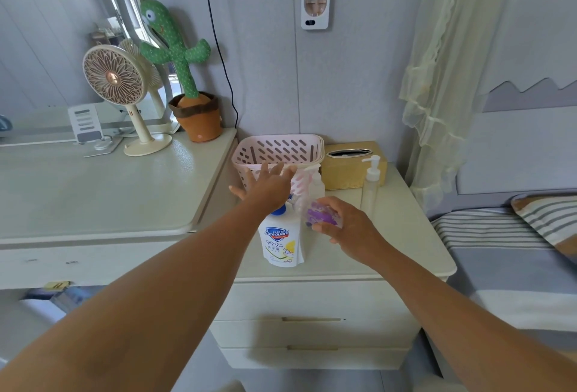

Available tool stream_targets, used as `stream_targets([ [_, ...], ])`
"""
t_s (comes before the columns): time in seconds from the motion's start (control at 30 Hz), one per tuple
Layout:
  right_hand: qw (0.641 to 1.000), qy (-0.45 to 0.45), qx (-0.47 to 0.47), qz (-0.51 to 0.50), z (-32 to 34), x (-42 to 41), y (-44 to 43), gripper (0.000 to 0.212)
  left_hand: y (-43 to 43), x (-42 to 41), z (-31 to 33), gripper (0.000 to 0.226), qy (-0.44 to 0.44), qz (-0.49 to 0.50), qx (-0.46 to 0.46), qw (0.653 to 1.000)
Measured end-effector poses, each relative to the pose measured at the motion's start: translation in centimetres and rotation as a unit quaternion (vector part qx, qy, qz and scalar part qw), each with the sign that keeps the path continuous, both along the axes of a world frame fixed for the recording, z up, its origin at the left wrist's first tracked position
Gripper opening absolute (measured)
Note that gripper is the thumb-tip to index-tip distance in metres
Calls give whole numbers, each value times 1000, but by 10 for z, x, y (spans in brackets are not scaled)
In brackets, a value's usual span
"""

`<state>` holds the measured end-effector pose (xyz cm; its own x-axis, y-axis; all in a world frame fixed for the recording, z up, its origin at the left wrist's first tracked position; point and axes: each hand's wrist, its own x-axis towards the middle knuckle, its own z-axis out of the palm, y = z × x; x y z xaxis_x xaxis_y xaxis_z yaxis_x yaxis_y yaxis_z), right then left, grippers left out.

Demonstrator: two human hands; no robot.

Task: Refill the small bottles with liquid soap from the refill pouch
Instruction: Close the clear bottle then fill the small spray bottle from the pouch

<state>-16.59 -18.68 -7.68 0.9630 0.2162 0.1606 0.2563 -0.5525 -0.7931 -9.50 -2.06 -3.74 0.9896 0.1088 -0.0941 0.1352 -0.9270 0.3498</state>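
A white refill pouch (281, 243) with a blue cap stands on the nightstand (402, 235). My right hand (349, 230) grips a small clear bottle with a purple label (318, 212), tilted, just right of the pouch's cap. My left hand (265, 184) hovers with fingers spread above the pouch, in front of the pink basket (278, 151), holding nothing. Another small clear bottle (317, 185) stands behind the held one. A tall pump bottle (371, 182) stands to the right.
A yellow tissue box (343, 173) sits behind the pump bottle. On the desk at the left are a fan (115, 79), a phone stand (87, 126) and a plush cactus (184, 79). A bed (499, 251) lies at the right, drawers below.
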Motion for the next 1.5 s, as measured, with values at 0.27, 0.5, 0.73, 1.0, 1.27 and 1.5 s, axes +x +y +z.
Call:
stream_targets([
  [0.27,1000,1,19,-1,2,3,0,46,3,6,2,50,-6,3,-19,1000],
  [0.5,1000,9,7,0,-1,0,1,46,3,2,-4,50,2,10,-15,1000],
  [0.73,1000,5,11,0,4,0,2,46,4,2,7,52,-11,4,-3,1000],
  [1.0,1000,8,6,-5,-3,-2,4,46,4,-2,-5,49,-4,8,-4,1000],
  [1.27,1000,5,28,-1,4,-1,2,44,3,3,6,51,-15,11,-14,1000],
  [1.5,1000,18,17,-7,-4,-2,4,47,0,-1,-3,47,-6,7,4,1000],
])
